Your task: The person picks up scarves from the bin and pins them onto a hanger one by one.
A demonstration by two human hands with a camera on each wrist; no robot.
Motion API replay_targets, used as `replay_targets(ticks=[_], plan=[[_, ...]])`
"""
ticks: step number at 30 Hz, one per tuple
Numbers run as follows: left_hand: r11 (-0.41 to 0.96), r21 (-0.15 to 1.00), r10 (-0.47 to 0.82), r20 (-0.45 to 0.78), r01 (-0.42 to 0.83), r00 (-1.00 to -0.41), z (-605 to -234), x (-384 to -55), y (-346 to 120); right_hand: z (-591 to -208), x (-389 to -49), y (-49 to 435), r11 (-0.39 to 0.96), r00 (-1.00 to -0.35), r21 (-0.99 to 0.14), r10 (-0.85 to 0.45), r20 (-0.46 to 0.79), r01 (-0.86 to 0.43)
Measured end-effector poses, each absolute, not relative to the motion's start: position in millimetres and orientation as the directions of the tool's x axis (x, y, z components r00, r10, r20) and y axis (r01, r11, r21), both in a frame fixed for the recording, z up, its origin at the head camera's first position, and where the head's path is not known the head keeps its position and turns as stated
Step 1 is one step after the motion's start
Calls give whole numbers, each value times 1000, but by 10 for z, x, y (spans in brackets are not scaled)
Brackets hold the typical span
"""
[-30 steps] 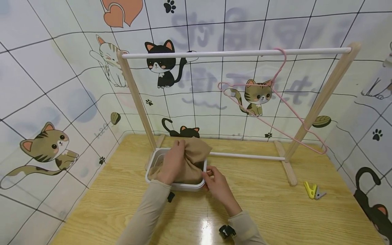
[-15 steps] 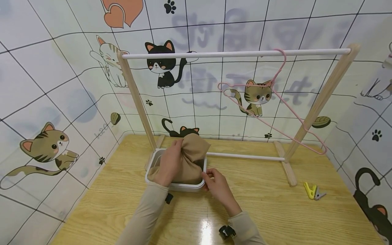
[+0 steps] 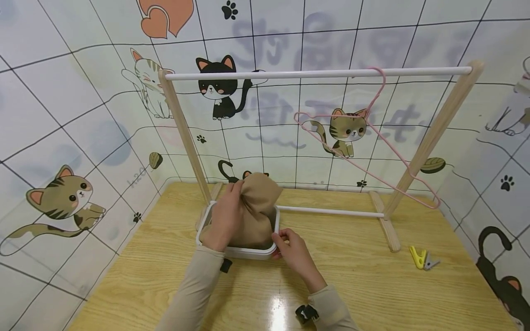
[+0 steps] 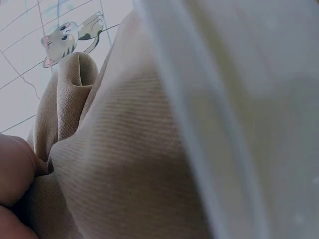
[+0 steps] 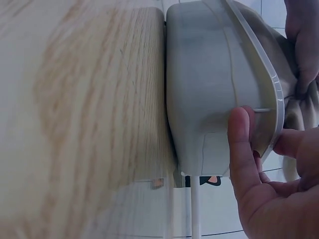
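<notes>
A white plastic basin (image 3: pixel 252 253) stands on the wooden table, with a bunched tan cloth (image 3: pixel 258 195) rising out of it. My left hand (image 3: pixel 227 215) grips a gathered fold of that cloth and lifts its upper part above the rim. In the left wrist view the cloth (image 4: pixel 124 149) fills the middle, its fold pinched by fingers at the left edge. My right hand (image 3: pixel 295 252) holds the basin's right rim. The right wrist view has the thumb over the rim and fingers beneath it, against the wall of the basin (image 5: pixel 209 89).
Behind the basin stands a wooden rack with a white top rod (image 3: pixel 269 75) and a lower white bar (image 3: pixel 331 211). A pink hanger (image 3: pixel 389 142) hangs from the top rod toward the right. A yellow clip (image 3: pixel 418 257) and a grey clip (image 3: pixel 431 261) lie on the table (image 3: pixel 356 285) at right.
My left hand has risen slightly and shifted a little left, drawing the tan cloth higher above the basin. The right hand keeps its hold on the rim.
</notes>
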State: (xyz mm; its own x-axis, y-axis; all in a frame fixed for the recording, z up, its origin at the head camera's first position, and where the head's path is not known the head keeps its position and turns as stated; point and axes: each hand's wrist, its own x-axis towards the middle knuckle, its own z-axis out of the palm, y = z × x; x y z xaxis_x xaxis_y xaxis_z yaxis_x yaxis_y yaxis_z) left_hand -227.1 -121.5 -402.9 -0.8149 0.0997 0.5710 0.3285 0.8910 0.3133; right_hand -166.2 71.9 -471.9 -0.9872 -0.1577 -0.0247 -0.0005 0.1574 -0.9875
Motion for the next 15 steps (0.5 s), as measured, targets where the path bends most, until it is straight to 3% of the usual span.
replay_targets(ticks=[6,15], plan=[[881,320,90,608,347,-789,-3920,-2247,-1221,-4521,-1587,728,142,-983,-990,-183,-32,6],[870,318,92,647,377,-757,-3786,-2205,-1249,-4835,-1717,721,132,-987,-991,-159,-36,15]])
